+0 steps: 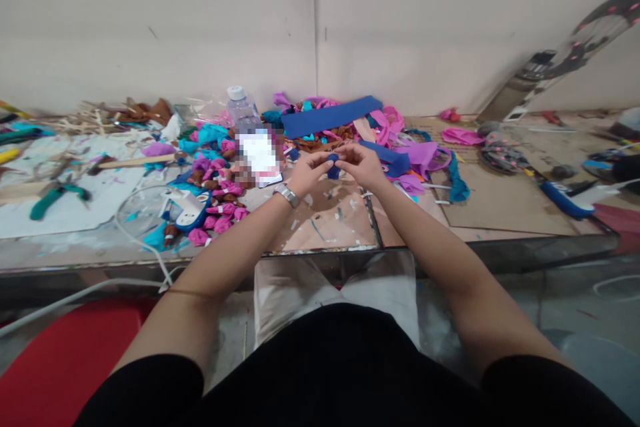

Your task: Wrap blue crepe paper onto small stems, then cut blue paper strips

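Note:
Between my two hands, over the middle of the worktable, is a small gathered piece of dark blue cloth [333, 167]. My left hand [311, 172] pinches it from the left side, and a metal wristwatch sits on that wrist. From the right, my right hand [361, 163] has its fingertips closed on the same piece. Just behind the hands lie a long flat blue strip [333, 118] and a second blue strip [393, 159]. A phone [263, 157] with a lit screen leans left of my left hand.
Pink and brown cloth bundles [223, 217] are heaped around the phone, with a clear bottle [243, 110] behind. Left are a power strip [193, 210], green-handled pliers [57, 200] and a hammer [135, 161]. Purple strips [423, 155] and cardboard [500, 203] lie right. A red stool [75, 353] stands below.

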Motion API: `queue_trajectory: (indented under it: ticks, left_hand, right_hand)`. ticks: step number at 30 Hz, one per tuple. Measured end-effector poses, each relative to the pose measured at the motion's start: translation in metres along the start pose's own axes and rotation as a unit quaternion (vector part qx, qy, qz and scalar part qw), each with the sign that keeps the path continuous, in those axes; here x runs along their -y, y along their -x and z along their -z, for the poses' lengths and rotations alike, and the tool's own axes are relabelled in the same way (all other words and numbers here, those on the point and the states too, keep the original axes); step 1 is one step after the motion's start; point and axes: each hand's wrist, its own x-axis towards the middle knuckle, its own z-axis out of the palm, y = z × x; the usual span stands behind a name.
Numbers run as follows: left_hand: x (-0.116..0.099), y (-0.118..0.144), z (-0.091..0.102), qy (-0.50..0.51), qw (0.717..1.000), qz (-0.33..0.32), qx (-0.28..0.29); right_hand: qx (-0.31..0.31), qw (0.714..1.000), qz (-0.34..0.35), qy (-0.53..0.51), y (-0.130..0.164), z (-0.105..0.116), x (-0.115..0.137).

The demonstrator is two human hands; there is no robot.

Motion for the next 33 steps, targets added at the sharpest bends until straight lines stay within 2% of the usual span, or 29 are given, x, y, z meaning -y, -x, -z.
queue_trajectory:
  ticks: [8, 11, 16, 19, 23, 27, 33]
  left_hand:
    - [-0.003, 0.001, -0.001, 0.048, 0.999, 0.007, 0.021]
    - [-0.005, 0.001, -0.001, 0.013, 0.999, 0.006, 0.033]
    - [-0.006, 0.002, 0.000, -0.103, 0.991, 0.016, 0.080]
    - [-0.001, 0.001, -0.001, -0.074, 0.991, 0.029, 0.105]
    - [0.005, -0.001, -0.001, -0.047, 0.993, 0.046, 0.100]
    - [0.001, 0.000, 0.000, -0.078, 0.990, 0.044, 0.105]
    - [-0.005, 0.002, -0.001, -0.076, 0.992, 0.021, 0.098]
  right_hand:
    - [0.041, 0.992, 0.040, 0.110, -0.001, 0.005, 0.005]
    - [0.035, 0.995, 0.028, 0.091, -0.001, 0.006, 0.003]
    - [-0.002, 0.999, -0.013, 0.047, -0.003, 0.006, 0.000]
    - [0.000, 1.000, -0.017, 0.024, -0.004, 0.006, 0.000]
    - [-0.008, 1.000, -0.019, 0.012, -0.005, 0.006, -0.002]
    - [-0.010, 1.000, -0.016, 0.022, -0.005, 0.008, -0.003]
    - [0.022, 0.999, -0.007, 0.029, -0.004, 0.008, -0.001]
